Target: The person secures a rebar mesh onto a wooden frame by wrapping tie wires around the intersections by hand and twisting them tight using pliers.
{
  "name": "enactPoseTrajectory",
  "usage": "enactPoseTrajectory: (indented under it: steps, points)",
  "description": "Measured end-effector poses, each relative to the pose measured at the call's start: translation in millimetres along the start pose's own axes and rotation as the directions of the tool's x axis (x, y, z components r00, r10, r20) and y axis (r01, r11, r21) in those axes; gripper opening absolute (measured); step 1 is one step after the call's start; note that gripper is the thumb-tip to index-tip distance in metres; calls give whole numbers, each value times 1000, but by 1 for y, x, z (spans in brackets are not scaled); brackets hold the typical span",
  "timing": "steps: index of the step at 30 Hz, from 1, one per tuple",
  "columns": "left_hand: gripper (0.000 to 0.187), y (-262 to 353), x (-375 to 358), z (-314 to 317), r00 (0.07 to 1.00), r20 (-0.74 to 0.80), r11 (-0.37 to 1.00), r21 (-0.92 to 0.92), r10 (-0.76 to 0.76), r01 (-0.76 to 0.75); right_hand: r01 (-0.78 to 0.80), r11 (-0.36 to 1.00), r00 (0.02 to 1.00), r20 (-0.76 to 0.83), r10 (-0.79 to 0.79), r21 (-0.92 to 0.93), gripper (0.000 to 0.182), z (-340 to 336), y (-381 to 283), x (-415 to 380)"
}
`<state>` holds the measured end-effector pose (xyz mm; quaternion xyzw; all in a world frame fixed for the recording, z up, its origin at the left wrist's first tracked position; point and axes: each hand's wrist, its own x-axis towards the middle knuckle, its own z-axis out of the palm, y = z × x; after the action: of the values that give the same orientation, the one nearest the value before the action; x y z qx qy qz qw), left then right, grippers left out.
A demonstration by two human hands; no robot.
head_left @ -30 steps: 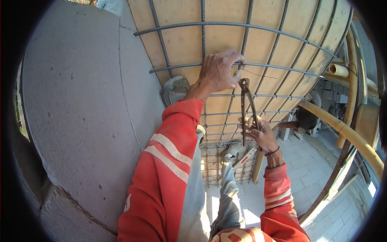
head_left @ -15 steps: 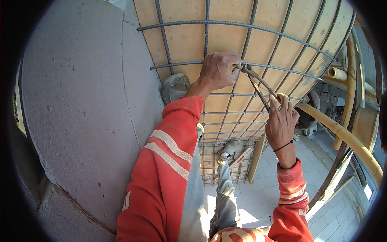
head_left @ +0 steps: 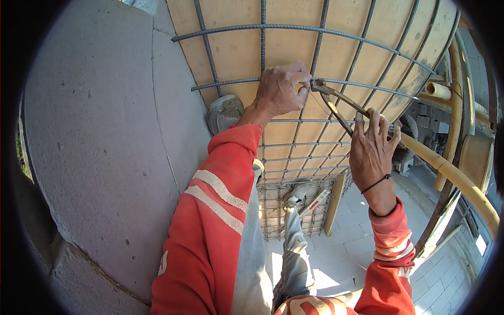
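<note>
Over the wooden formwork panel lies a grid of steel rebar. My left hand is pinched on a thin wire beside a bar crossing. Long-handled pincers have their jaws at that crossing, right next to my left fingertips. My right hand holds the pincers by the handles, which are spread somewhat apart. A round, cement-stained object sits below my left wrist, against the wall.
A grey block wall fills the left side. Bamboo poles and timber stand at the right. Far below are a tiled floor, a level, a plank and my shoe.
My right hand has moved right and the pincer handles have swung outward with it. My left hand stays at the same crossing. The whole view has shifted slightly.
</note>
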<state>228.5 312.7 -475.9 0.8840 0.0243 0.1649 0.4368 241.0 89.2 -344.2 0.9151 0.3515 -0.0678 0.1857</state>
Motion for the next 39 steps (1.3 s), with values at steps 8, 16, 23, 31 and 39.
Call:
enactPoseTrajectory:
  steps: [8, 16, 23, 31, 39]
  points:
    - [9, -1, -1, 1, 1000, 17, 1000, -12, 11, -11, -34, 999, 998, -55, 32, -34, 40, 14, -17, -4]
    - [11, 3, 3, -1, 999, 28, 1000, -12, 27, -26, 63, 996, 998, 13, -64, 63, 18, 5, -11, 2]
    - [26, 0, 4, -8, 999, 33, 999, 25, 43, -44, -79, 763, 997, 42, 68, 642, 18, 63, -15, -9]
    - [54, 10, 117, -78, 788, -472, 851, 512, 396, -121, -316, 487, 916, 128, 381, 814, 22, 107, -84, -27]
    - [69, 21, 128, -73, 844, -489, 710, 673, 218, 207, -373, -889, 889, 171, -424, -267, 35, 81, -108, -40]
